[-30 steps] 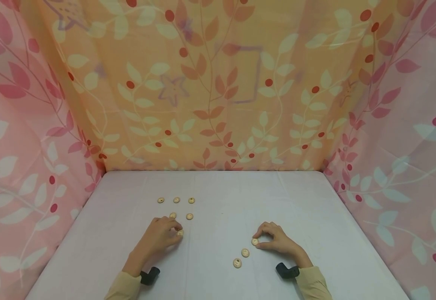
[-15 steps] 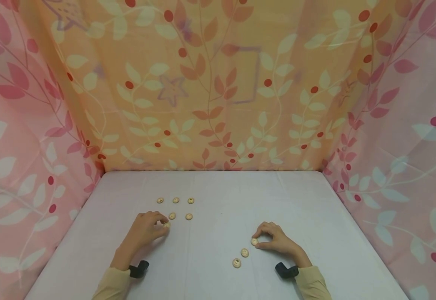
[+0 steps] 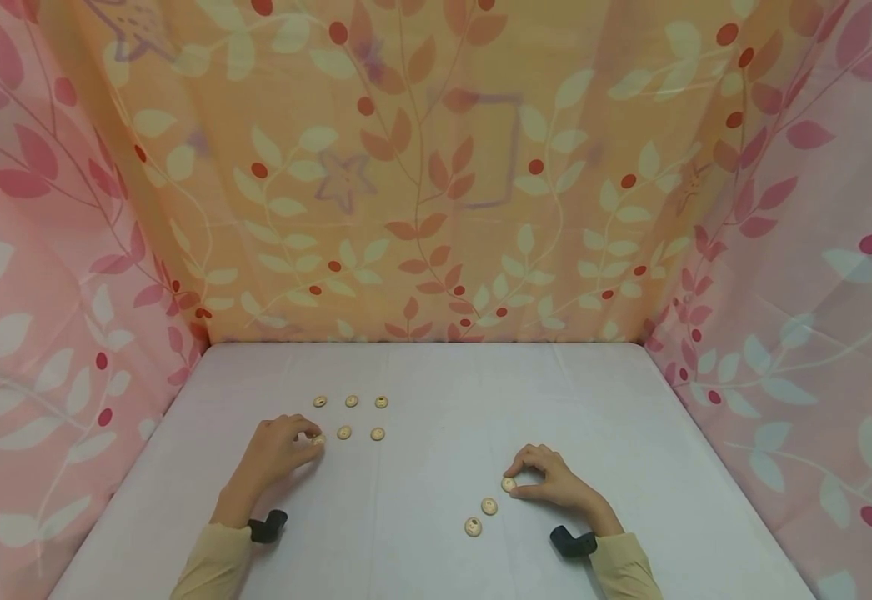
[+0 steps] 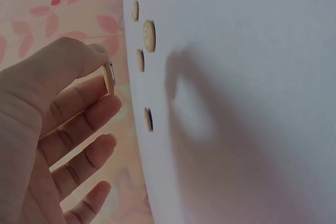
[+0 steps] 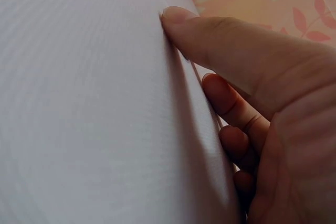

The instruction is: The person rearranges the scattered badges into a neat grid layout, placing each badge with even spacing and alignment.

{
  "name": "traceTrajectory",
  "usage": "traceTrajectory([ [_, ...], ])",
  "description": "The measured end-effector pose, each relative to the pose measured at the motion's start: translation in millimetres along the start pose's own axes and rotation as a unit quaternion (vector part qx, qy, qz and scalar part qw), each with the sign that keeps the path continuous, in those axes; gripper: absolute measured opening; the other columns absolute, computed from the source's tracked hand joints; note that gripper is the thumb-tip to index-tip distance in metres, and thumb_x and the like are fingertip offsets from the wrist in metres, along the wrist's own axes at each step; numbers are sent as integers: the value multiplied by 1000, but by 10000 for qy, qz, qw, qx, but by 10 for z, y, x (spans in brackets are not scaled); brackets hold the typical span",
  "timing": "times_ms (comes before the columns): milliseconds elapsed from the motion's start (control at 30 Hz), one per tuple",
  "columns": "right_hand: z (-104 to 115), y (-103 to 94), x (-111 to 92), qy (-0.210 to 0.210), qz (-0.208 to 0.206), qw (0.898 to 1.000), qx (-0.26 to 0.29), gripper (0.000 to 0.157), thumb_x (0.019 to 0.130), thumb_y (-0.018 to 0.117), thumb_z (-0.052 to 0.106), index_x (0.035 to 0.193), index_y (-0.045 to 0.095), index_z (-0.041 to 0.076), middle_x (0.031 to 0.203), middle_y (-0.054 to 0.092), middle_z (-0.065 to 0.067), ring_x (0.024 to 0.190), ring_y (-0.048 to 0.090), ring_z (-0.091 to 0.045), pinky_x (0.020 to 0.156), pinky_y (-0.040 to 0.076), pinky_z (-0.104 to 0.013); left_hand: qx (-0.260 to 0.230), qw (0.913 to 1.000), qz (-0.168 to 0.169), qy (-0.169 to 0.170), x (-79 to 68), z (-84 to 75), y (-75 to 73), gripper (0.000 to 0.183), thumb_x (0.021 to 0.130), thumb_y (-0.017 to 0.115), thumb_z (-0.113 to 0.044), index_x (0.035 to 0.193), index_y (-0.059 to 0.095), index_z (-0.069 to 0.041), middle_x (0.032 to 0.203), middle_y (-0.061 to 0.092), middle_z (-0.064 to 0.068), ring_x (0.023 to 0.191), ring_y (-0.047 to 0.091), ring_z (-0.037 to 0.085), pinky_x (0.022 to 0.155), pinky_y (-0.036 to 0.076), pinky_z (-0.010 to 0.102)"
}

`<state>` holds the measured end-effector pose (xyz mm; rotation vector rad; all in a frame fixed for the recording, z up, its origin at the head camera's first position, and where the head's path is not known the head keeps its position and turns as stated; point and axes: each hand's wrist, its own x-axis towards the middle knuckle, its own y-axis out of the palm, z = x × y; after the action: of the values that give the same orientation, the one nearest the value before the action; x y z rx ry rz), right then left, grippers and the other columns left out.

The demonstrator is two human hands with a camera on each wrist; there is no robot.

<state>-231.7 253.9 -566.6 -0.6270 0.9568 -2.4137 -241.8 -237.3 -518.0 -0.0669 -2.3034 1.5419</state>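
In the head view my left hand point(image 3: 274, 450) pinches a small round wooden pin badge point(image 3: 319, 441) between thumb and fingertips. The left wrist view shows this badge point(image 4: 108, 77) edge-on above the cloth, a metal pin clasp on its back. Close to the hand's right lie two similar badges, one point(image 3: 344, 432) beside another point(image 3: 378, 434). Behind them runs a row of three, with a middle badge point(image 3: 352, 401). My right hand point(image 3: 552, 479) pinches another badge point(image 3: 508, 484) at the table surface; its own fingers hide it in the right wrist view.
Two more badges, one point(image 3: 489, 506) and a nearer one point(image 3: 473, 527), lie diagonally in front of the right hand. A white cloth covers the table point(image 3: 421, 550). Patterned curtains point(image 3: 421, 167) stand at the back and both sides. Each wrist wears a black camera mount point(image 3: 573, 542).
My left hand has moved left and slightly away from me with its badge, to the left of the two-badge row. The right hand has stayed in place.
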Motion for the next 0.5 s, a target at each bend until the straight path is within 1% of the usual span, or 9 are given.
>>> traceTrajectory([
  [67,2,0,-3,-6,-8,10000,1,22,77,74,29,96,65,26,99,59,9,88,44,-11,76,25,-31,44,10000,15,-61,16,33,7,15,76,71,-31,87,71,-20,81,63,-9,75,54,12,76,40,45],
  [133,2,-8,-8,-43,12,10000,-14,22,77,73,32,97,65,28,99,58,12,88,43,-7,76,26,-31,89,9999,13,-86,38,65,13,14,76,71,-29,86,71,-20,80,63,-8,74,53,12,75,40,45],
  [300,-10,-11,-10,-97,-27,9999,-52,22,77,73,33,97,65,28,99,58,12,88,43,-6,76,26,-31,152,9997,31,-161,85,120,15,13,76,71,-27,85,71,-18,80,64,-7,72,53,13,75,40,47],
  [500,-5,-8,-2,24,51,10000,-13,22,77,72,35,97,64,30,100,57,14,89,43,-7,77,25,-32,123,9993,144,-329,117,162,24,14,78,70,-28,87,71,-17,82,63,-6,76,54,16,79,39,49],
])
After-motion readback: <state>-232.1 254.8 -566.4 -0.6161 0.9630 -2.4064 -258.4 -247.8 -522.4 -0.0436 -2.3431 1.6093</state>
